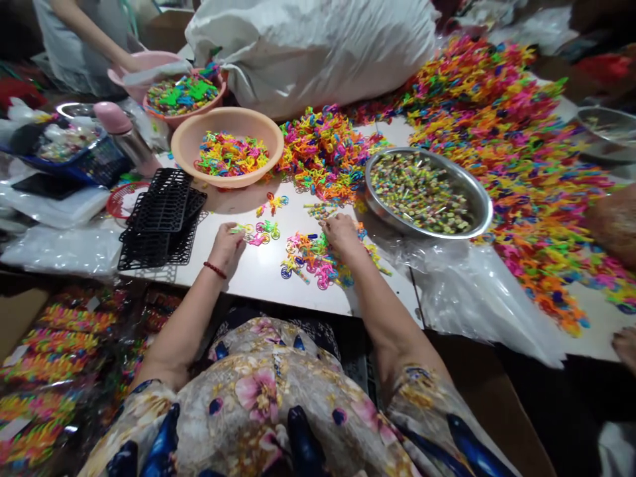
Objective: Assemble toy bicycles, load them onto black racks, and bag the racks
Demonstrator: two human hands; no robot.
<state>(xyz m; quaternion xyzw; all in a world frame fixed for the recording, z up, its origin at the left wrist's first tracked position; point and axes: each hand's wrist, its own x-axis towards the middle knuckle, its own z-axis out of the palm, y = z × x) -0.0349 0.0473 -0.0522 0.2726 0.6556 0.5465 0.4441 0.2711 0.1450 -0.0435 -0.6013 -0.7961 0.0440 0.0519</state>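
I've got the left hand point(229, 245) with thumb and fingers drawn together at a small yellow-green plastic piece point(243, 228) — contact looks likely, but I can't tell if they're clamped on it. Red bead bracelet point(214, 269) on that wrist. Right hand point(341, 233): fingers curled downward, tips near short striped sticks point(320, 211); the hand hides its underside, so I can't call the grip.

Materials, left to right. Left of the left fingers: black grids point(156, 202), stiff openwork plastic, stacked askew. Beyond those fingers: peach basin point(183, 147), smooth plastic, round, part-filled with bright molded pieces. Just right of the left fingertips, bicycle-shaped toys point(268, 229) lie flat on the white table point(258, 278) — thin plastic, spiral wheels. Between the hands and close under the right one, a loose pile point(318, 262) of the same, several colours, with a few striped sticks mixed in. Beyond the right fingers, a bulging, creased white sack point(322, 53). Right of them: oval steel bowl point(481, 209), shiny rim, full of striped sticks; clear bags point(481, 291), thin, crinkled, glossy, nearer me; farther right, a big tangled heap point(497, 139) of coloured plastic.
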